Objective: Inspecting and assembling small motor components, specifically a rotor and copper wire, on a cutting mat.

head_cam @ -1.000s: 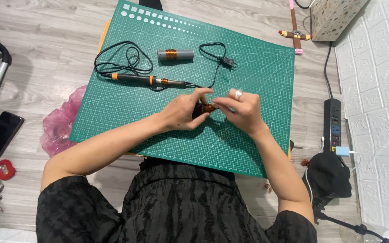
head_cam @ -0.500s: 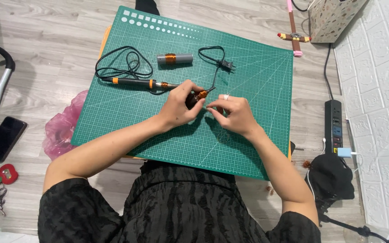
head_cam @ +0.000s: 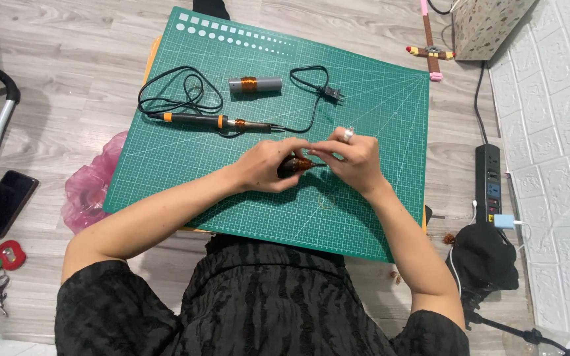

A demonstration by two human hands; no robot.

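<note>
Head view, centre of the frame: the left hand (head_cam: pixel 265 168) is clamped around a small dark cylinder wound with copper wire (head_cam: pixel 294 165), while the right hand (head_cam: pixel 351 158), a ring on one finger, pinches its fingertips together at the cylinder's coppery end. Both hover just over the green cutting mat (head_cam: pixel 377 112). Above them on the mat lie a soldering iron (head_cam: pixel 216 121) with its black cord (head_cam: pixel 179 89), and a grey tube with a copper band (head_cam: pixel 254 84); a power strip (head_cam: pixel 488 178) sits at right on the floor.
</note>
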